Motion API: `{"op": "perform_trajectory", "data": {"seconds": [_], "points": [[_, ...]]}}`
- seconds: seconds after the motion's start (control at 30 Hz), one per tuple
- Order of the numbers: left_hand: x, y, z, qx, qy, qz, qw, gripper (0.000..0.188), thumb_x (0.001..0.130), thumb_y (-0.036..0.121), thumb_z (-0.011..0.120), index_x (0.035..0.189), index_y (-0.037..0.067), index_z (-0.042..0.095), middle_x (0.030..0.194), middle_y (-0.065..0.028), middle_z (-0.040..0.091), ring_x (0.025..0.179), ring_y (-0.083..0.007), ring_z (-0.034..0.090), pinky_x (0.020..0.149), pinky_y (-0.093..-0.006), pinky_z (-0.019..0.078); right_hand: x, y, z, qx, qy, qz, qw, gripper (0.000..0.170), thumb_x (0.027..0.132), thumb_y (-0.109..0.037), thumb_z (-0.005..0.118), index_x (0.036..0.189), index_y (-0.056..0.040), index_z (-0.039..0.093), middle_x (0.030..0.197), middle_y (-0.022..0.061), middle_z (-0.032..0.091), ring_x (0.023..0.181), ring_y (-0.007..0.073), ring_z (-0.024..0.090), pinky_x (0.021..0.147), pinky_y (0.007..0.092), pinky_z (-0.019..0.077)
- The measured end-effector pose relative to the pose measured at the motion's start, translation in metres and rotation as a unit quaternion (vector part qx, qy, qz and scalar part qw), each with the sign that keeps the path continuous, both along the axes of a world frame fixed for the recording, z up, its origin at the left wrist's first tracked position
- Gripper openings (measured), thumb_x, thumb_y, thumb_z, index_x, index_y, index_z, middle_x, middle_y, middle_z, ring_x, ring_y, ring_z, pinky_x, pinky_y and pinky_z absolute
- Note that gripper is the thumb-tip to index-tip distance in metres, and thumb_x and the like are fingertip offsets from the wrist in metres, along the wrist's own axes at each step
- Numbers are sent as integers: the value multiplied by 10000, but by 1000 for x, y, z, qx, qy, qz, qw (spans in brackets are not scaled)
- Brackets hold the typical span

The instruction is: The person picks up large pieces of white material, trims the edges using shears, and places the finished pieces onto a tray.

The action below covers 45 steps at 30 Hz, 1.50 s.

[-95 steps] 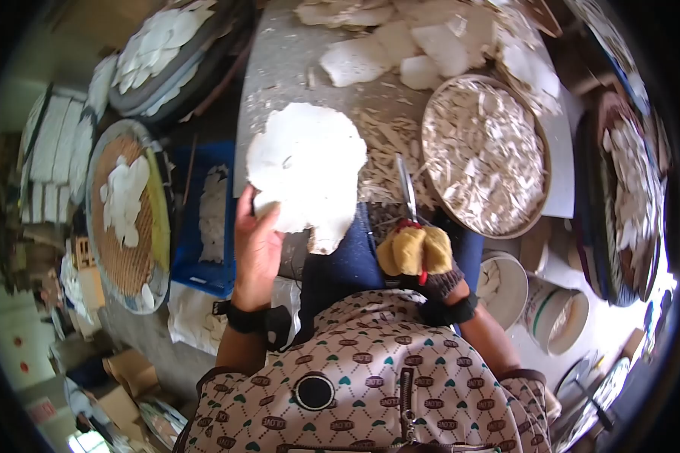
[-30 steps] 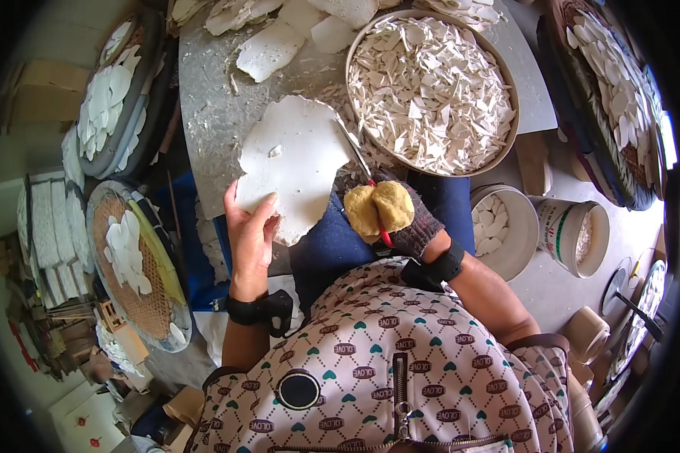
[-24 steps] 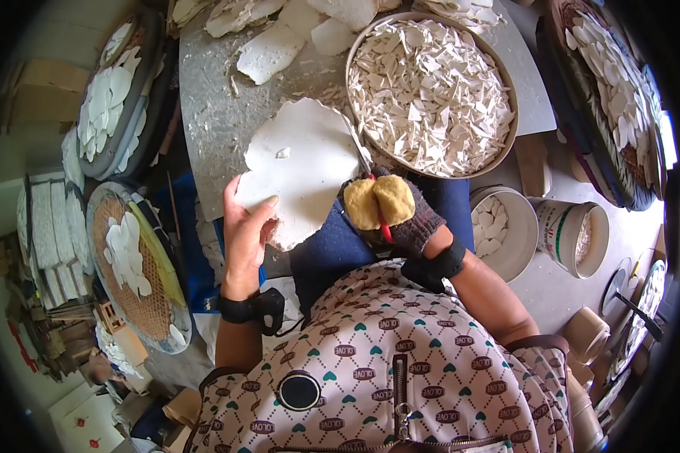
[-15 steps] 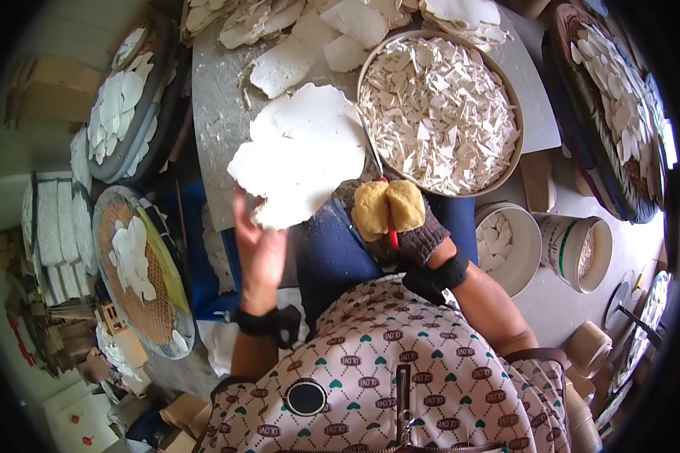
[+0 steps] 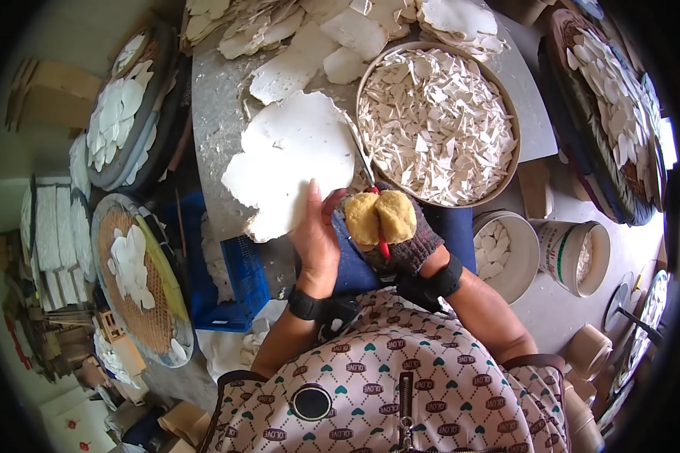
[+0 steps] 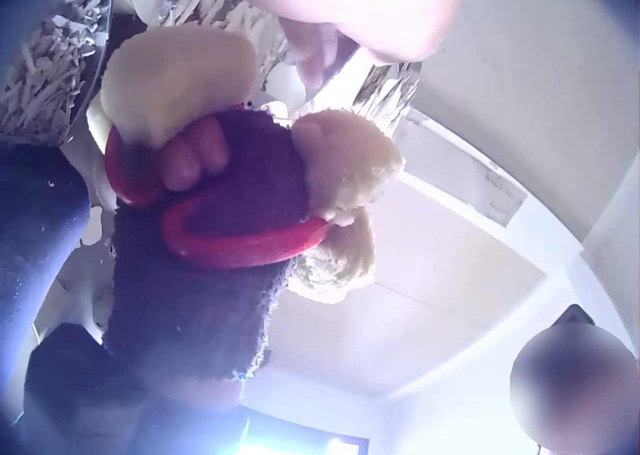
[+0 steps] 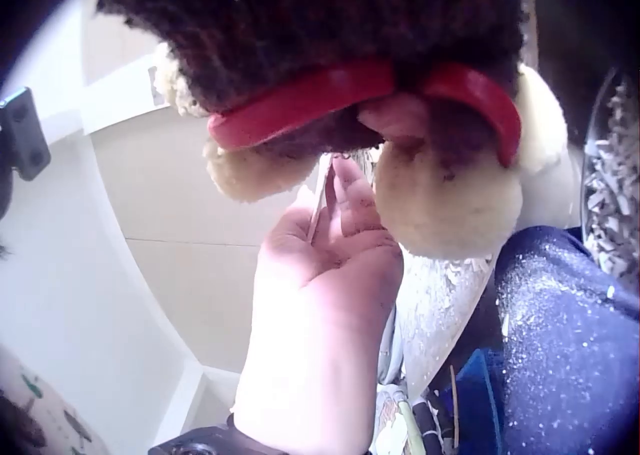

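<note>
A thin, irregular white sheet is held over the near edge of the table. My left hand pinches its lower right edge, thumb on top; in the right wrist view this hand shows from below with the sheet edge between thumb and fingers. My right hand, in a dark knitted glove, grips red-handled scissors whose handles are wrapped in yellow padding. The scissor blades lie along the sheet's right edge. In the left wrist view the red handle loops show around the gloved hand.
A round tray full of white chips stands right of the sheet. White sheets are piled at the back. Two buckets stand at the right. A blue crate and a woven tray are at the left.
My left hand has let go of the sheet's lower left edge and taken its lower right edge, close to my right hand. The sheet has turned, and the scissors have come up to its right edge.
</note>
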<state>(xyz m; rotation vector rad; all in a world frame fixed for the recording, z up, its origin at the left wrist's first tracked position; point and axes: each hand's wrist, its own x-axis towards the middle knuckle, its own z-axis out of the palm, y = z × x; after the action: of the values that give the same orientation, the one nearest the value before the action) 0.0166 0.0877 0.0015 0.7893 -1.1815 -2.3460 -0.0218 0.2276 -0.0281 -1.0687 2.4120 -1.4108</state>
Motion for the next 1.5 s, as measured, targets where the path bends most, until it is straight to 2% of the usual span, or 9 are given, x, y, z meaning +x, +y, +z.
{"op": "perform_trajectory", "data": {"seconds": [0.33,0.57,0.67,0.73,0.9,1.03,1.33,1.43,1.5], "points": [[13,-22,-8,-226,-32,2,974,349,866,77,554,1184,-26,456,1113,-140,541,960,-216,577,755,-330,550,0,-3,-7,2,82,-5,997,391,652,-251,675,965,-43,564,856,137,582,799,324,580,681,390,476],[13,-2,1,-125,-13,27,992,354,877,146,554,1172,-32,474,1138,-122,541,1013,-194,546,886,-313,439,7,-10,-16,-39,58,-1,998,380,696,-215,655,1005,-37,524,843,144,593,795,321,588,683,369,472],[6,-2,2,-465,-152,-38,871,368,901,159,517,1190,-64,467,1195,-170,514,1100,-235,501,951,-307,378,10,-11,-14,-42,12,12,999,398,703,-231,666,1017,-38,518,859,149,599,808,315,593,695,354,475],[6,-23,-16,-700,-134,-66,698,393,897,156,513,1215,-66,445,1199,-208,504,1092,-287,508,949,-317,387,13,-11,-22,-60,-87,-10,994,399,705,-255,677,1007,-41,527,872,151,601,818,311,596,703,348,478],[6,-14,-1,-464,-89,-91,877,402,882,148,547,1224,-41,456,1170,-161,527,1049,-214,521,892,-303,422,13,-7,-28,-55,-45,-2,997,353,722,-273,669,968,-45,559,896,156,601,828,316,592,703,354,479],[-2,-8,-3,-95,-69,-30,993,399,870,155,575,1204,-40,477,1121,-101,539,998,-167,523,863,-293,433,2,-8,-17,40,84,-1,996,344,704,-257,658,961,-44,572,876,153,592,803,332,577,698,380,474],[3,-9,-8,-105,-48,-36,993,385,894,196,560,1160,-79,518,1162,-125,545,1069,-171,499,956,-297,366,10,-8,-14,-67,25,-6,997,343,673,-227,669,950,-49,576,867,144,590,814,336,569,711,400,466],[8,-22,-8,-364,-65,-104,923,377,880,161,579,1162,-81,514,1158,-128,551,1058,-177,512,938,-297,388,8,-6,-15,-68,43,3,997,348,673,-231,669,953,-46,575,881,147,588,823,334,569,717,399,465],[8,-22,-9,-243,-54,-98,964,380,867,167,592,1163,-59,513,1129,-104,545,1031,-169,511,912,-296,401,2,-6,-15,-44,51,-6,998,358,671,-230,670,960,-43,571,895,151,584,825,337,568,717,396,465]]}}
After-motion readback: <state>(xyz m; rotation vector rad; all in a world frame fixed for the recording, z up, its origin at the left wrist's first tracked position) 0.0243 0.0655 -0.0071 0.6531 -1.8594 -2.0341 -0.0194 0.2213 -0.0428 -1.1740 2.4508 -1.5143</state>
